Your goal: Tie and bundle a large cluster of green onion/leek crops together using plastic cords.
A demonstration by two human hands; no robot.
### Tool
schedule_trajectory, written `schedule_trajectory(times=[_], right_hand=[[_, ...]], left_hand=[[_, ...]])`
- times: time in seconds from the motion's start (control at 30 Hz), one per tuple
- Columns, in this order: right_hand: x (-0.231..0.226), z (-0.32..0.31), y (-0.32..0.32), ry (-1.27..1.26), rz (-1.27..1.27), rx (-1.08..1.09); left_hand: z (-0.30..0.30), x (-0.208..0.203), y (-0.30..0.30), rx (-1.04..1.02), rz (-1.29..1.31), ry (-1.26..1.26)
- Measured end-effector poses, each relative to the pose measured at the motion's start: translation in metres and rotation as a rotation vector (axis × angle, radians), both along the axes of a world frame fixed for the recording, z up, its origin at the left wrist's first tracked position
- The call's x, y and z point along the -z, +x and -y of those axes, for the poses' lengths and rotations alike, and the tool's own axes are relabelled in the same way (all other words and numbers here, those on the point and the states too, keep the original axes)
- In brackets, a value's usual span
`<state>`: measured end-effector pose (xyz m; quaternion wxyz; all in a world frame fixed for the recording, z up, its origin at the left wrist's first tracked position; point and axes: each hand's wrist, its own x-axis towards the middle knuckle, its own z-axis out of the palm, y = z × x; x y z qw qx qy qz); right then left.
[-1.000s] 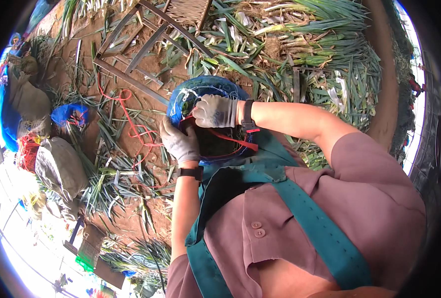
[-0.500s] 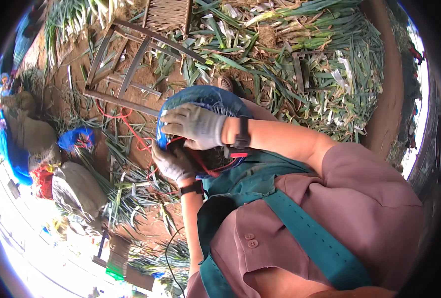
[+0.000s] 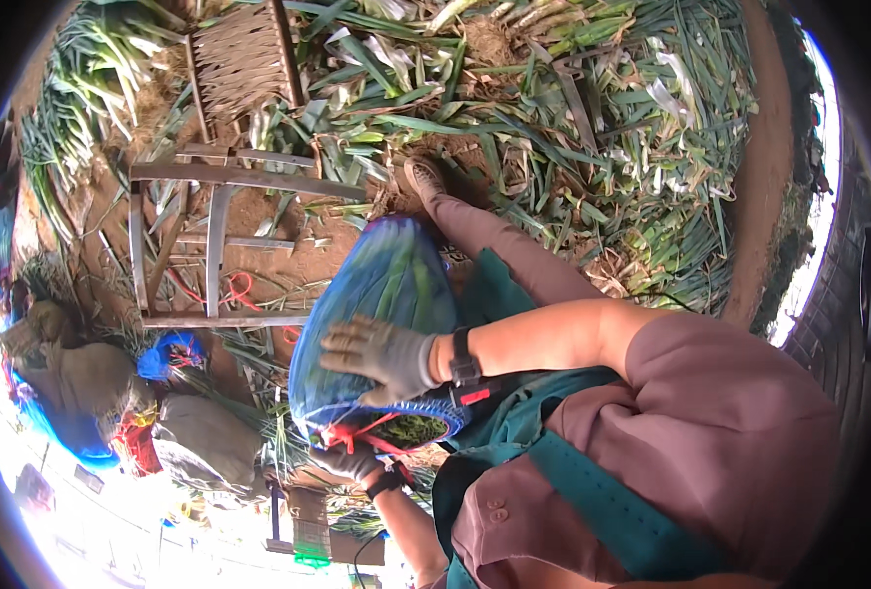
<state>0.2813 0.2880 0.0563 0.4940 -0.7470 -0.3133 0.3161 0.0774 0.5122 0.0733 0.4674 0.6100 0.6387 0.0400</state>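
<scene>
A full blue mesh sack (image 3: 396, 285) lies tilted across my lap, with green leafy stuff showing through its netting. Its mouth faces me, and red string (image 3: 357, 432) crosses the opening in front of packed greens. My right hand (image 3: 381, 358), in a grey work glove, rests flat on the sack's upper side, fingers spread. At the near rim, my gloved left hand (image 3: 345, 459) grips the edge of the sack beside the red string; its fingertips are partly hidden.
A wooden frame (image 3: 217, 236) lies on the soil beyond the sack, near a woven-seat stool (image 3: 239, 64). Leek leaves (image 3: 592, 147) cover the ground ahead and right. Bundled leeks (image 3: 102, 98) lie far left. Stuffed grey sacks (image 3: 205, 437) and a blue bag (image 3: 170, 353) stand left.
The sack has tipped so its long side and far end show. My right hand has moved off the mouth onto its side; my left hand has shifted toward me along the rim.
</scene>
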Motion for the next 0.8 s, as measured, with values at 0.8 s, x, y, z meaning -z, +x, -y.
schedule_trajectory(times=[0.8], right_hand=[[0.027, 0.033, 0.101, -0.125, 0.155, -0.112]], left_hand=[[0.093, -0.006, -0.060, 0.322, -0.028, 0.638]])
